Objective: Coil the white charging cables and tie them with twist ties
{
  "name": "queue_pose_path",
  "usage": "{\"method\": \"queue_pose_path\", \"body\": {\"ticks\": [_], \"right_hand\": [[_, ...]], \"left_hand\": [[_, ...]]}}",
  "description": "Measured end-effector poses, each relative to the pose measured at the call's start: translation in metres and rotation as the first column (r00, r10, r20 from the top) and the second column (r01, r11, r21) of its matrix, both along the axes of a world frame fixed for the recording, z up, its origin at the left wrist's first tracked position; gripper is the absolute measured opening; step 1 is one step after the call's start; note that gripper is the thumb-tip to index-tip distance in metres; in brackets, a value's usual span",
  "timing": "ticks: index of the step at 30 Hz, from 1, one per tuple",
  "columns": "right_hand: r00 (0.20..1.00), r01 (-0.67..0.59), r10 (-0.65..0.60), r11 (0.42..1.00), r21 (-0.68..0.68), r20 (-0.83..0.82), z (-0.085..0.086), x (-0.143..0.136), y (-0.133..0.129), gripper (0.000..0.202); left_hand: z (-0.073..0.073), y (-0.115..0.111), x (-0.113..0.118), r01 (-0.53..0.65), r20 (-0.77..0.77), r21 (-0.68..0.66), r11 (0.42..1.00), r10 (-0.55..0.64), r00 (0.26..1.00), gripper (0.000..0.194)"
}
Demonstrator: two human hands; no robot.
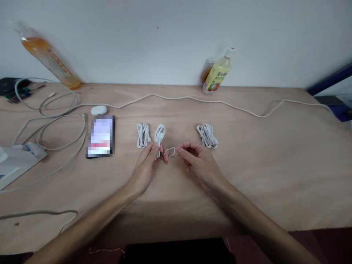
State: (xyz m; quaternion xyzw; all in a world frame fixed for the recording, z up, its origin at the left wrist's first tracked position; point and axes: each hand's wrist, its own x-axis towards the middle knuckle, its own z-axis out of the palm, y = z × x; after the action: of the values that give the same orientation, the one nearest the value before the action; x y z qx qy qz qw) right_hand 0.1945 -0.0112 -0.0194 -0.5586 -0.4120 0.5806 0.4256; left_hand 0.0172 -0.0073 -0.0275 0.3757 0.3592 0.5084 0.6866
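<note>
My left hand (pixel 148 157) is closed around a folded white charging cable (pixel 160 132), whose loops and light plug stick up above the thumb. To its right, my right hand (pixel 196 157) pinches a thin white twist tie (pixel 171 149), bent into a loop between the two hands. Just left of the held cable, a bundled white cable (pixel 142 135) lies on the table. Beyond my right hand rests another bundle of white cable (pixel 207 135). The fingers of my left hand are partly hidden behind the cable.
A phone (pixel 101 136) and a white earbud case (pixel 99 110) lie to the left. Loose cables (pixel 62 117) and a white power strip (pixel 22 161) are further left. Against the wall stand an orange drink bottle (pixel 52 60) and a yellow one (pixel 217 75). One long cord (pixel 189 97) crosses the table (pixel 261 157).
</note>
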Motion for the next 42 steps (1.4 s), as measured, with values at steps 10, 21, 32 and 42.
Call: {"method": "queue_pose_path", "body": {"ticks": [10, 21, 32, 42], "right_hand": [[0.999, -0.036, 0.036, 0.999, 0.035, 0.023, -0.002, 0.003, 0.000, 0.035], [0.996, -0.047, 0.045, 0.998, -0.039, -0.073, 0.002, 0.001, -0.001, 0.034], [0.984, -0.113, 0.096, 0.988, -0.106, -0.147, 0.000, 0.000, -0.005, 0.032], [0.985, -0.128, 0.107, 0.980, 0.153, 0.137, 0.009, -0.003, -0.009, 0.017]], "left_hand": [[0.005, -0.001, 0.002, -0.004, 0.076, -0.029, 1.000, 0.006, 0.997, 0.040], [0.007, 0.000, 0.001, 0.011, 0.052, -0.032, 0.999, -0.009, 0.999, 0.040], [0.003, 0.001, -0.001, -0.014, 0.000, -0.043, 0.999, 0.014, 1.000, 0.042], [-0.002, -0.003, 0.001, 0.014, -0.125, -0.019, 1.000, -0.016, 0.992, 0.042]]}}
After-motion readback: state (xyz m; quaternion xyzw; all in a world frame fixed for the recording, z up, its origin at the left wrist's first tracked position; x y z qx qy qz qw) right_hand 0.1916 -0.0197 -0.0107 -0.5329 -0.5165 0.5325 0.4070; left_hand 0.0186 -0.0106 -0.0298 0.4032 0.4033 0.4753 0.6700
